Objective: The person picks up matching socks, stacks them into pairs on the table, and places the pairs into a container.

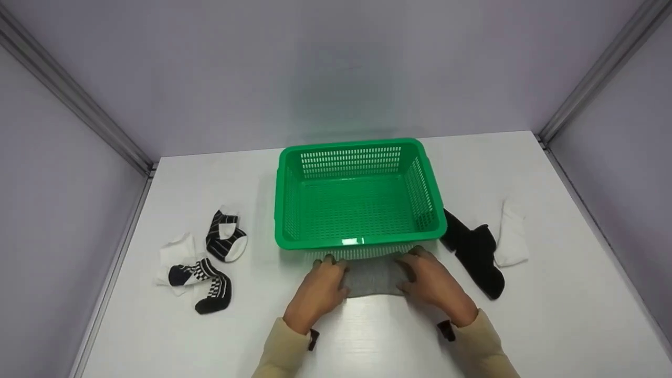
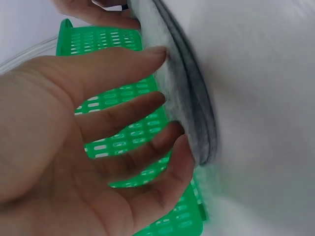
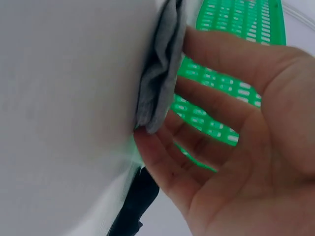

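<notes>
A folded grey sock lies flat on the white table, just in front of the empty green basket. My left hand touches its left edge and my right hand its right edge. In the left wrist view the left hand's nearly straight fingers meet the side of the grey sock, with the basket wall behind them. The right wrist view shows the right hand with spread fingers against the other side of the sock. Neither hand's fingers close round it.
Left of the basket lie two black-and-white striped socks and a white sock. To its right are a black sock and a white sock. Grey walls enclose the table on three sides.
</notes>
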`<action>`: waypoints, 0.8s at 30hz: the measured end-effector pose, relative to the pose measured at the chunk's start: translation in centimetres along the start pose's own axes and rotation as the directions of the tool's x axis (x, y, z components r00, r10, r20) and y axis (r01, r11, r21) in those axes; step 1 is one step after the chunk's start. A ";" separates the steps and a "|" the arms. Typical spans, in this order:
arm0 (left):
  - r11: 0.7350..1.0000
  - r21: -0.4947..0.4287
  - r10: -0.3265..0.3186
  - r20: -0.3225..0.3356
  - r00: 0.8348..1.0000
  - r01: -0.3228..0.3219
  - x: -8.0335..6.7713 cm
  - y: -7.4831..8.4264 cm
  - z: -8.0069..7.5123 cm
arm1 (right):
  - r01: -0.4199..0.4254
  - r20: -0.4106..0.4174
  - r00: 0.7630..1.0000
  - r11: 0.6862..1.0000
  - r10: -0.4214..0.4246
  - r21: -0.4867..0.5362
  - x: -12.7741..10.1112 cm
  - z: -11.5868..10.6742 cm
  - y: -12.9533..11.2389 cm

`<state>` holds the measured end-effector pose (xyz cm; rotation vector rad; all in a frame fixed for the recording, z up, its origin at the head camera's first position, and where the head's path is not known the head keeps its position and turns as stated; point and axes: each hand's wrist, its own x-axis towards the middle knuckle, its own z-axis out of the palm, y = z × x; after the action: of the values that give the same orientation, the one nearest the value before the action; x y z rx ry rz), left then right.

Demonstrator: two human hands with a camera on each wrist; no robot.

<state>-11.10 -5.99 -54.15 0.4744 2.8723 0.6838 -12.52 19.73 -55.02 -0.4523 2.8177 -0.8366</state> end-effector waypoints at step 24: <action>0.923 -0.341 -0.201 -0.037 0.979 0.176 0.5 -2.9 0.6 | -0.206 -0.020 0.978 0.976 0.208 0.075 0.7 -0.1 0.1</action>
<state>-12.23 -8.07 -56.06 0.1246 2.7307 1.1461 -13.23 19.67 -55.05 -0.1341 2.7856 -0.9031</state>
